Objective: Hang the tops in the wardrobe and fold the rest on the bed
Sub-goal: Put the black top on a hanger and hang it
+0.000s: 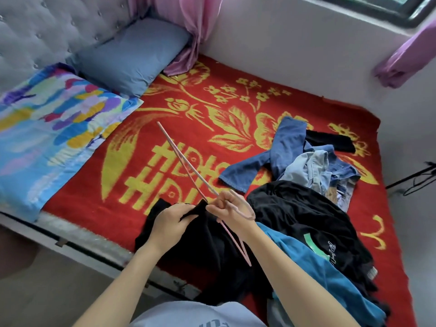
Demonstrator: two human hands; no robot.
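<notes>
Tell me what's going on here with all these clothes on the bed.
A person seems to be fitting a thin pink plastic hanger into a black fabric garment. The right hand holds the hanger near its hook; the left hand grips the garment's edge. Further right, unfolded on the red blanket with yellow flowers, lie blue denim jeans, a pale denim shirt, a black printed top and a teal garment.
</notes>
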